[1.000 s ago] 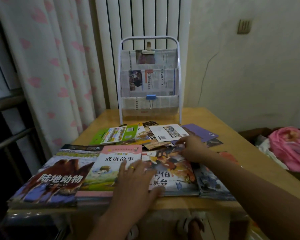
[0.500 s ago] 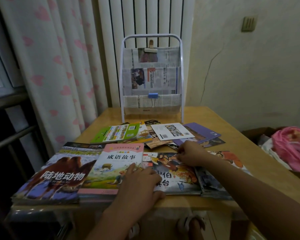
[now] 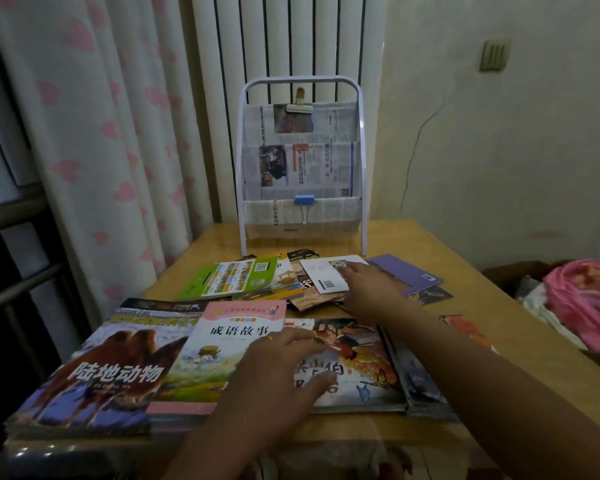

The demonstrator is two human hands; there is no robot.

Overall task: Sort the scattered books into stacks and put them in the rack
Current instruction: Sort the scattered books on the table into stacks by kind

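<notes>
Several books lie scattered on the wooden table (image 3: 430, 237). At the front are a camel-cover book (image 3: 94, 372), a pink-topped storybook (image 3: 219, 348) and an illustrated picture book (image 3: 364, 362). Farther back lie a green book (image 3: 232, 282), a white booklet (image 3: 321, 278) and a purple book (image 3: 406, 271). My left hand (image 3: 278, 368) rests flat across the pink storybook and the picture book. My right hand (image 3: 371, 289) reaches over the far pile, its fingers on the white booklet. The white metal rack (image 3: 302, 168), lined with newspaper, stands at the table's far edge.
A curtain (image 3: 101, 133) with pink hearts hangs on the left, a radiator (image 3: 284, 46) behind the rack. A box with pink cloth (image 3: 582, 303) sits off the table's right side. A blue binder clip (image 3: 303, 199) hangs on the rack's lower pocket.
My right hand has moved away from the picture book's top edge and forward onto the white booklet in the far pile. My left hand stays on the front books.
</notes>
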